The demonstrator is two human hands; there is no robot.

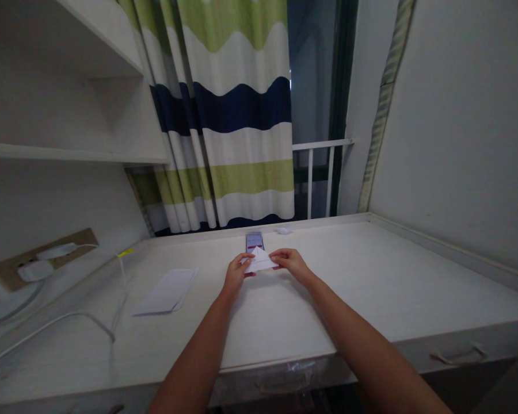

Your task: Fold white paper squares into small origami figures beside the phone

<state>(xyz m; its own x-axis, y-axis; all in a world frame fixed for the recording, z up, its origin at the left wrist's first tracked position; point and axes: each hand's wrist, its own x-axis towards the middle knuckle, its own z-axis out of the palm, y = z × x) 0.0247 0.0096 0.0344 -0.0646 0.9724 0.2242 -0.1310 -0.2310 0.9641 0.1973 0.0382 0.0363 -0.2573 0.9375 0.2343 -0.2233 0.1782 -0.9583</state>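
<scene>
A folded sheet of white paper [259, 261] with a pointed top is held up between both hands over the middle of the desk. My left hand [236, 271] pinches its left corner, thumb on the near face. At the opposite corner my right hand [291, 263] grips the paper between thumb and fingers. Just behind the paper stands or lies a phone [254, 237] with its screen lit; its lower part is covered by the paper.
A stack of white paper sheets [167, 292] lies at the left on the white desk [371, 276]. A small crumpled or folded white piece [284, 230] sits near the back edge. White cables [80, 314] run from plugs [37, 269] at the left wall. A curtain [246, 115] hangs behind.
</scene>
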